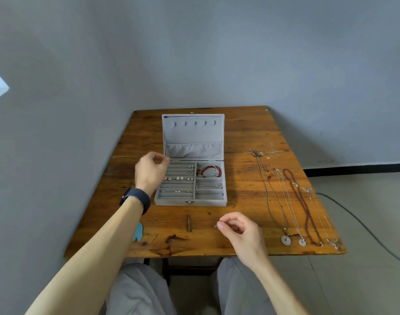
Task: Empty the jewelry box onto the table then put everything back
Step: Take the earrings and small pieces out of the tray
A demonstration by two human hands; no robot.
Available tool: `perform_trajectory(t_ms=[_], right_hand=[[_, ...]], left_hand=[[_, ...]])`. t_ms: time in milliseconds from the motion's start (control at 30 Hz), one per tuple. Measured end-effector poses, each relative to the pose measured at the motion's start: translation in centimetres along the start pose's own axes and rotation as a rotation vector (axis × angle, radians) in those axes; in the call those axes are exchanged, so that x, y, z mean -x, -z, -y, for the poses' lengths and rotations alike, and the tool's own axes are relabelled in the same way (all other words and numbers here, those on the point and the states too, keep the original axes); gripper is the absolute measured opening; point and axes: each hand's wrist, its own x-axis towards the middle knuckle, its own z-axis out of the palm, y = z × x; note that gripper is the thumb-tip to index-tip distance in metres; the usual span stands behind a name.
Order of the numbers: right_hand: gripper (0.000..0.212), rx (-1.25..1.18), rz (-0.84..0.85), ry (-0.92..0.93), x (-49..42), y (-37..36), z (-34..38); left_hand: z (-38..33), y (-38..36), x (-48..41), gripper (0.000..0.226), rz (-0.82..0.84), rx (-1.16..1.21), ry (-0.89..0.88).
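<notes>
Wooden table [240, 133] carries an open grey jewelry box [191, 180] near its middle (lid upright), earrings [178, 178] and bracelets [209, 171] in its compartments. Four necklaces [294, 201] lie stretched out well to its right. Left hand [151, 171] hovers curled at the box's left edge, whether gripping anything cannot be told; right hand [237, 233] pinches a tiny piece [215, 226] before the box.

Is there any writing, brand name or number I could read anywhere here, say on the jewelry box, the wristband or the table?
None can be read.
The jewelry box shows plain grey lining; its clasp is too small to tell any marking.
The dark wristband on the left hand shows no visible text.
The wooden table bears only grain and stains.
The round pendants on the necklaces are too small to tell.
</notes>
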Motion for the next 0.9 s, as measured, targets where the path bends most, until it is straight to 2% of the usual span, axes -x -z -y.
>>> perform_trajectory(t_ms=[200, 400, 567, 700, 900], right_hand=[[0.012, 0.029, 0.031, -0.031, 0.0, 0.2, 0.6], [0.015, 0.097, 0.079, 0.017, 0.4, -1.1, 1.9], [0.015, 0.209, 0.146, 0.095, 1.0, -2.9, 2.7], [0.012, 0.292, 0.193, 0.227, 1.6, -4.2, 3.4], [0.013, 0.314, 0.294, 0.291, 2.7, -6.3, 4.7]], left_hand=[[1.9, 2.5, 6.3, 0.004, 0.021, 0.304, 0.006], [5.6, 5.0, 11.4, 0.016, 0.110, 0.371, 0.060], [7.7, 6.4, 13.7, 0.009, 0.190, 0.240, 0.039], [8.5, 7.4, 15.2, 0.014, 0.357, -0.070, -0.154], [9.1, 8.4, 15.8, 0.013, 0.468, -0.094, -0.157]])
